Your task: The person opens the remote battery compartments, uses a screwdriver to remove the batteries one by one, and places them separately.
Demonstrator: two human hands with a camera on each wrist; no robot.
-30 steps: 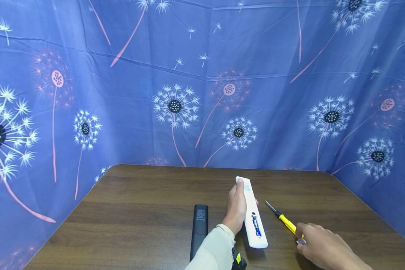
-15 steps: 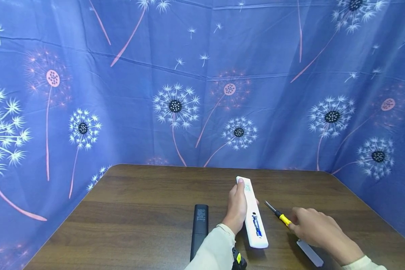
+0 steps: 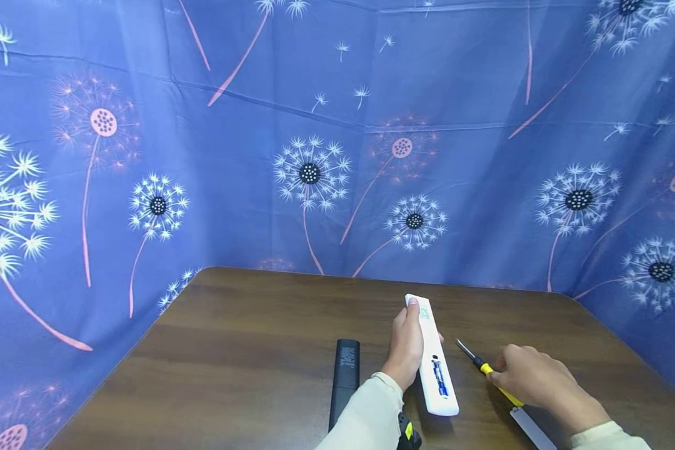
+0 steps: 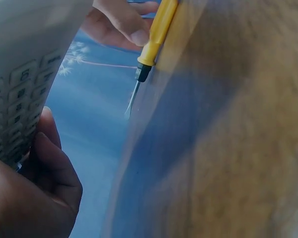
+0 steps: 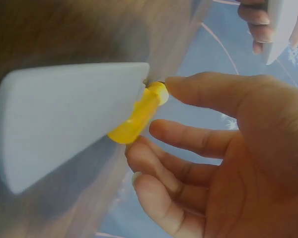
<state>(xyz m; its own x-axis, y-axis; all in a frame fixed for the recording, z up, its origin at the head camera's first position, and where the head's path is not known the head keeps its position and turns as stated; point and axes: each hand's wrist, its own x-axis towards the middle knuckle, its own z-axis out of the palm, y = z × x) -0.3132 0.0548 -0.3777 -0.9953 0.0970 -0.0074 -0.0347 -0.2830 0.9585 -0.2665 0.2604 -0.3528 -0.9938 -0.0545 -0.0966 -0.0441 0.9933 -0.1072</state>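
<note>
My left hand [image 3: 407, 344] grips a white remote control [image 3: 432, 356], its back up. The battery slot [image 3: 440, 378] at the near end lies uncovered and shows blue inside. In the left wrist view the buttons [image 4: 22, 94] are on the underside. My right hand [image 3: 534, 378] is over a yellow-handled screwdriver [image 3: 509, 395], thumb against the front of the handle and fingers curved round its other side. The blade [image 3: 467, 348] points away to the left. Beside the handle's near end lies a flat pale grey cover [image 3: 531, 431], large in the right wrist view.
A black remote control [image 3: 345, 369] lies on the wooden table [image 3: 247, 362], left of my left sleeve [image 3: 365, 412], partly hidden by it. A black thing with a yellow patch [image 3: 409, 430] shows beside that sleeve. Blue dandelion-print cloth [image 3: 230, 187] hangs behind the table.
My right hand has let go of the grey cover and moved up along the screwdriver's handle. The left hand keeps its hold on the white remote control. The head view has shifted slightly.
</note>
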